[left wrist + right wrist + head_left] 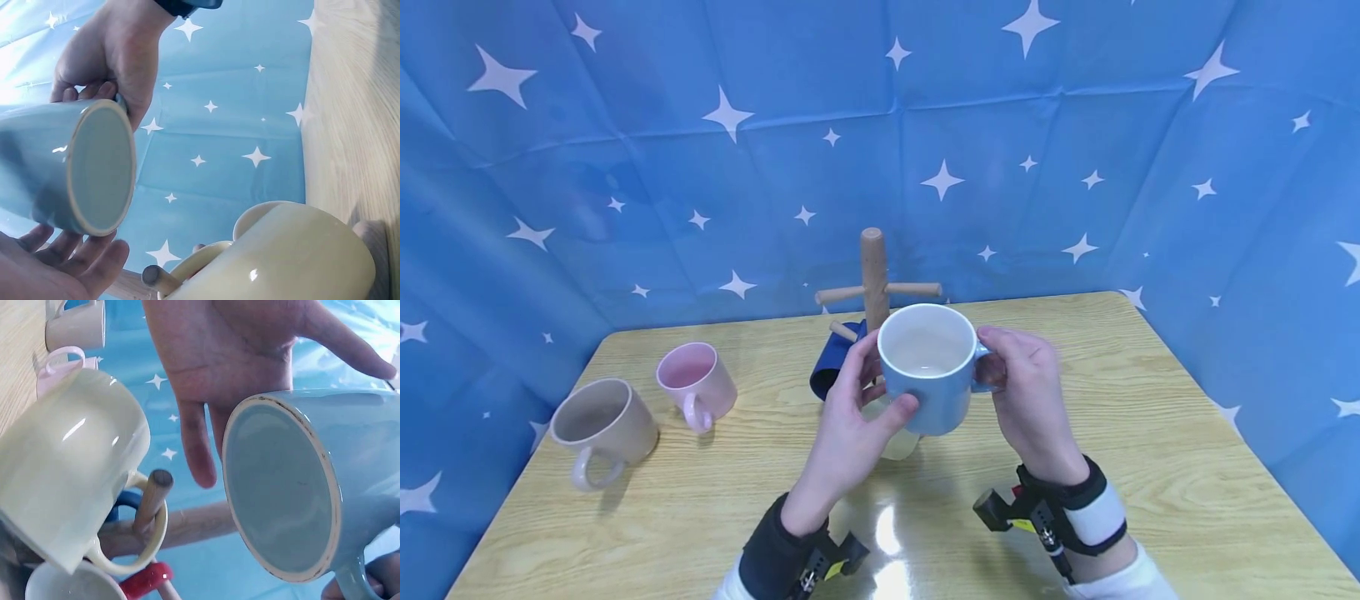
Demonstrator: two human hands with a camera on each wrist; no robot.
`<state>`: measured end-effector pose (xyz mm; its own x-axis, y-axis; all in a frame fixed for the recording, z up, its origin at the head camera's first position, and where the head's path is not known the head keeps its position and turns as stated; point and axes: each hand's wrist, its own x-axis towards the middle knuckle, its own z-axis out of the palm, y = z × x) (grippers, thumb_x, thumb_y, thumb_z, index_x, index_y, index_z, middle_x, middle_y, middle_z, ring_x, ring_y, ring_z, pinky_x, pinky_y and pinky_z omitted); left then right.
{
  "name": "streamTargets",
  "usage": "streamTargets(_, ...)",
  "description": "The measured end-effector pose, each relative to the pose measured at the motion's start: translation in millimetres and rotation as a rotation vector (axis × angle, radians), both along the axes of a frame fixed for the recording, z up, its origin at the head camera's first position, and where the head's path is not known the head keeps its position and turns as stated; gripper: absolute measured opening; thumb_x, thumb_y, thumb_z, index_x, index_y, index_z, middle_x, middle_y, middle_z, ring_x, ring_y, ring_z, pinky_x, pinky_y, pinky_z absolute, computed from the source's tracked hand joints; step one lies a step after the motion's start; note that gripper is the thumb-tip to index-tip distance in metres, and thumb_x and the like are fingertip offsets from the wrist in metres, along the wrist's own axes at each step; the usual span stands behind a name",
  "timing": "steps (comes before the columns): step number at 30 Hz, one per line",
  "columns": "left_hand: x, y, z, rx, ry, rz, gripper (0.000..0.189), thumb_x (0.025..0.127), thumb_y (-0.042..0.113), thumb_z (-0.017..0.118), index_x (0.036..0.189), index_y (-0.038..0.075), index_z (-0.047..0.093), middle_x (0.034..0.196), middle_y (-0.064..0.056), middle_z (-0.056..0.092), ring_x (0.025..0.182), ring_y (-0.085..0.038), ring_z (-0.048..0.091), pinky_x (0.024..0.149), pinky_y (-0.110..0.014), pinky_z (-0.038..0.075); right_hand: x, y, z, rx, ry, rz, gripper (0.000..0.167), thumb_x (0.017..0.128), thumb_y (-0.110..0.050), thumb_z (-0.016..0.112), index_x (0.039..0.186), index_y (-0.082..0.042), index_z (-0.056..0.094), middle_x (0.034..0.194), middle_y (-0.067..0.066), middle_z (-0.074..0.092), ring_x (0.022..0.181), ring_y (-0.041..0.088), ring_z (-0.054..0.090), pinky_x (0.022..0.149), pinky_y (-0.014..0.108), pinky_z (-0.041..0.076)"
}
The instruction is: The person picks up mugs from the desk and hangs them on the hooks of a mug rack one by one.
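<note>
A light blue mug is held up in front of a wooden mug tree, rim toward the head camera. My right hand pinches its handle, fingers curled round it. On the other side my left hand is spread along the mug, thumb apart; its fingertips are right at the wall near the base in the left wrist view. A cream mug hangs by its handle on a tree peg, mostly hidden in the head view. A dark blue mug hangs at the tree's left.
On the table's left side stand a pink mug and a beige mug. A white mug with a red handle hangs low on the tree in the right wrist view. A blue star-patterned cloth surrounds the wooden table.
</note>
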<state>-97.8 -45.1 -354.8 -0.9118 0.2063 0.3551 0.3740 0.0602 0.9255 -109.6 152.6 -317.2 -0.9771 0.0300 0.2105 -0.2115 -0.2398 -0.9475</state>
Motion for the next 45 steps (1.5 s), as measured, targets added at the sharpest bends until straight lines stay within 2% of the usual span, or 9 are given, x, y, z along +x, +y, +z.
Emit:
streamTargets(10,1.2,4.0,-4.8,0.028,0.021,0.01,0.099,0.084,0.067,0.079,0.157,0.014,0.039,0.145,-0.013,0.059,0.127,-0.029,0.06,0.106,-0.051,0.05,1.5,-10.0,-4.5,0.026,-0.037,0.047,0.05,0.107,-0.01,0.045,0.058,-0.017,0.054,0.058,-0.007,0.037,0.061,0.014,0.037,0.069,0.025,0.039)
streamTargets(17,2.1,8.4,-4.3,0.062,0.01,0.008,0.099,0.08,0.065,0.084,0.156,0.02,0.04,0.145,-0.008,0.058,0.13,-0.026,0.058,0.108,-0.053,0.047,3.7,-11.9,-5.5,0.032,-0.037,0.065,0.049,0.107,-0.011,0.046,0.06,-0.019,0.06,0.06,-0.009,0.044,0.063,0.012,0.041,0.07,0.025,0.04)
streamTargets(23,2.0,5.1,-3.3,0.119,0.01,0.005,0.092,0.083,0.052,0.087,0.155,0.018,0.04,0.148,-0.009,0.057,0.13,-0.029,0.057,0.108,-0.055,0.047,6.0,-21.0,-8.3,0.038,-0.059,0.064,0.049,0.107,-0.013,0.047,0.059,-0.015,0.053,0.061,-0.008,0.043,0.064,0.012,0.041,0.068,0.025,0.039)
streamTargets(29,-1.0,-1.2,-4.0,0.093,0.018,0.06,0.093,0.083,0.059,0.084,0.152,0.012,0.043,0.144,-0.014,0.059,0.124,-0.028,0.06,0.104,-0.052,0.05,7.0,-27.9,-9.7,0.039,-0.05,0.076,0.048,0.107,-0.015,0.048,0.063,-0.004,0.034,0.062,-0.005,0.036,0.064,0.015,0.038,0.069,0.027,0.037)
streamTargets(38,-0.1,-1.3,-6.7,0.106,0.013,0.067,0.09,0.084,0.057,0.084,0.151,0.01,0.045,0.141,-0.016,0.061,0.12,-0.028,0.061,0.101,-0.053,0.051,8.5,-26.6,-10.8,0.059,-0.082,0.084,0.048,0.108,-0.016,0.049,0.062,-0.008,0.036,0.062,-0.002,0.035,0.065,0.015,0.039,0.073,0.028,0.039)
streamTargets(45,0.0,-1.2,-8.0,0.094,0.005,0.071,0.09,0.084,0.058,0.083,0.151,0.01,0.045,0.141,-0.016,0.06,0.121,-0.027,0.06,0.102,-0.052,0.051,9.4,-26.2,-11.8,0.062,-0.089,0.087,0.048,0.108,-0.018,0.049,0.063,-0.007,0.036,0.062,-0.003,0.034,0.065,0.016,0.038,0.073,0.028,0.039)
